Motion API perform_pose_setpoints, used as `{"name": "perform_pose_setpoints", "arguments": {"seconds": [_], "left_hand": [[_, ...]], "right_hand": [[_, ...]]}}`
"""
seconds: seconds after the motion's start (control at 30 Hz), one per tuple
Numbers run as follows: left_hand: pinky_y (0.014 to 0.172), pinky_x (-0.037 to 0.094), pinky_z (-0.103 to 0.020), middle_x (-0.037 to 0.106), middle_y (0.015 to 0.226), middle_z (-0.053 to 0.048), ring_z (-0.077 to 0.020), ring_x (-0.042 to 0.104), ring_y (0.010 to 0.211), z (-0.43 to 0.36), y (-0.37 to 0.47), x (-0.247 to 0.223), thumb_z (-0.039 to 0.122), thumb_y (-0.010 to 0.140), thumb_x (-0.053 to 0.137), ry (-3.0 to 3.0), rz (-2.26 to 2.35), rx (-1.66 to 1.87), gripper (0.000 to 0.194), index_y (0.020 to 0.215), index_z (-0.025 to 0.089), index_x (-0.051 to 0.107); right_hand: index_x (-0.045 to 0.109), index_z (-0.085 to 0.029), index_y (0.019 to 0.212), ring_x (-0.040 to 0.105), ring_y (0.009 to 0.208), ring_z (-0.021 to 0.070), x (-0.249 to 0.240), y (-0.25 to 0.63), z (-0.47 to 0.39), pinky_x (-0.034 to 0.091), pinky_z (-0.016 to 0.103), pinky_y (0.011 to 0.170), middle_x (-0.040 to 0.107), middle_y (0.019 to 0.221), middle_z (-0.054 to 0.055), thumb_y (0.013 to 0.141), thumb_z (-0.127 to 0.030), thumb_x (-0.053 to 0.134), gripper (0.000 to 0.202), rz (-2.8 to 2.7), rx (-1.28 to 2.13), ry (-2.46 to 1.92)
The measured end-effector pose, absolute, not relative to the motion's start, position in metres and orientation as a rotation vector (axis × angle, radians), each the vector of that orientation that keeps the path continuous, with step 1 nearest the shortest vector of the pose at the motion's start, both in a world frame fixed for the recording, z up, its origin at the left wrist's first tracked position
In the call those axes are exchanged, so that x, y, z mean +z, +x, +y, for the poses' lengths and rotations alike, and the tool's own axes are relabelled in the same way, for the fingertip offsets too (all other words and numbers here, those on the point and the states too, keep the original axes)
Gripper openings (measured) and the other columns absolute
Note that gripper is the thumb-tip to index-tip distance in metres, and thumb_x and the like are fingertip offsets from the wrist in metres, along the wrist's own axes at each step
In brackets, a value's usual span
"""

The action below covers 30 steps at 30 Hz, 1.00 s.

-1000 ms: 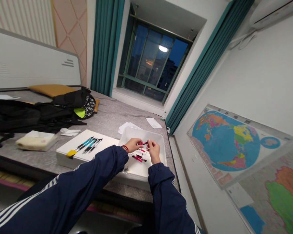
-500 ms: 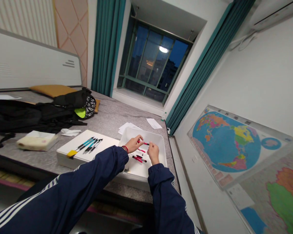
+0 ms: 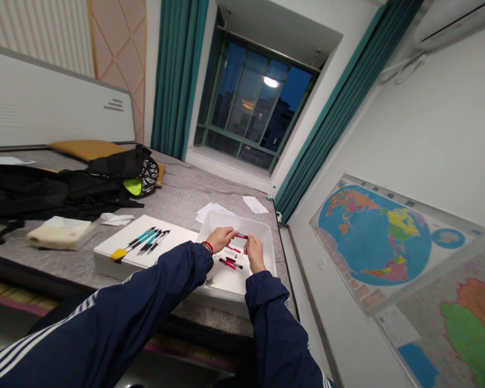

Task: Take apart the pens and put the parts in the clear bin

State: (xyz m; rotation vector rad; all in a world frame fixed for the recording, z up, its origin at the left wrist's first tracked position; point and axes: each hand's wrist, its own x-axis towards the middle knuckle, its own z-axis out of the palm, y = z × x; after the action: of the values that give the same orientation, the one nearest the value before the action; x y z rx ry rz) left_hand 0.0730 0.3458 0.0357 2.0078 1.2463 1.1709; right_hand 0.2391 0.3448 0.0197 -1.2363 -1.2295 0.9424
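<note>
A red-and-black pen (image 3: 241,236) is held level over a white plastic bin (image 3: 270,229). My left hand (image 3: 221,240), a red band at its wrist, pinches the pen's left end. My right hand (image 3: 255,254) is closed around the other end; its fingertips are partly hidden. Beneath them in the bin lie several red and black pen pieces (image 3: 231,263) and a single red piece (image 3: 233,249). To the left, a white box (image 3: 181,229) carries several blue and black pens (image 3: 149,241) in a row, with a yellow tag (image 3: 118,254) near its front corner.
A tissue pack (image 3: 62,234) and a crumpled tissue (image 3: 117,219) sit left of the box. Behind lies a black backpack (image 3: 64,188). Papers (image 3: 212,209) rest past the bin, with another sheet (image 3: 254,205) further right. The wall with a world map (image 3: 375,231) rises on the right.
My left fingers have closed more tightly on the pen, having been more spread before. My right hand has shifted slightly at the pen's other end.
</note>
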Motion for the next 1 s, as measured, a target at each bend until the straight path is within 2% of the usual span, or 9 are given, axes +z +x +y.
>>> {"name": "perform_pose_setpoints", "arguments": {"seconds": [0.13,0.3,0.47,0.63,1.0], "left_hand": [[0.063,0.036,-0.027,0.058,0.056,-0.001,-0.0152,0.054,0.057,0.349,0.072,0.035,0.055,0.095,0.032,1.998,1.346,1.196,0.056,0.062,0.018,0.059],[0.064,0.036,-0.028,0.059,0.058,-0.002,-0.0169,0.055,0.060,0.352,0.072,0.033,0.054,0.096,0.028,1.990,1.414,1.191,0.058,0.063,0.019,0.060],[0.065,0.036,-0.027,0.061,0.061,-0.002,-0.0169,0.055,0.062,0.350,0.073,0.032,0.053,0.095,0.029,2.062,1.353,1.146,0.056,0.065,0.019,0.061],[0.066,0.037,-0.028,0.062,0.062,-0.003,-0.0170,0.055,0.062,0.349,0.073,0.032,0.053,0.096,0.029,2.051,1.364,1.134,0.056,0.065,0.019,0.061],[0.066,0.036,-0.028,0.060,0.060,-0.003,-0.0176,0.055,0.063,0.353,0.071,0.030,0.058,0.095,0.028,2.044,1.404,1.134,0.058,0.064,0.020,0.061]], "right_hand": [[0.048,-0.019,0.069,0.049,0.045,0.0094,0.024,0.237,0.341,0.041,0.020,0.040,0.049,0.055,-0.005,0.078,-0.063,0.055,0.045,-1.219,1.047,-1.198],[0.052,-0.019,0.084,0.058,0.050,0.0100,0.031,0.234,0.334,0.044,0.019,0.041,0.061,0.072,-0.002,0.075,-0.053,0.064,0.037,-1.193,1.149,-1.204],[0.050,-0.018,0.063,0.054,0.043,0.0116,0.030,0.234,0.334,0.042,0.021,0.039,0.052,0.050,-0.001,0.078,-0.067,0.054,0.052,-1.193,1.164,-1.277],[0.042,-0.021,0.054,0.044,0.037,0.0100,0.025,0.236,0.339,0.036,0.020,0.036,0.040,0.039,-0.005,0.077,-0.068,0.054,0.054,-1.179,1.054,-1.277],[0.052,-0.016,0.058,0.049,0.040,0.0091,0.028,0.236,0.334,0.041,0.019,0.040,0.051,0.045,0.000,0.081,-0.059,0.057,0.049,-1.140,1.191,-1.331]]}}
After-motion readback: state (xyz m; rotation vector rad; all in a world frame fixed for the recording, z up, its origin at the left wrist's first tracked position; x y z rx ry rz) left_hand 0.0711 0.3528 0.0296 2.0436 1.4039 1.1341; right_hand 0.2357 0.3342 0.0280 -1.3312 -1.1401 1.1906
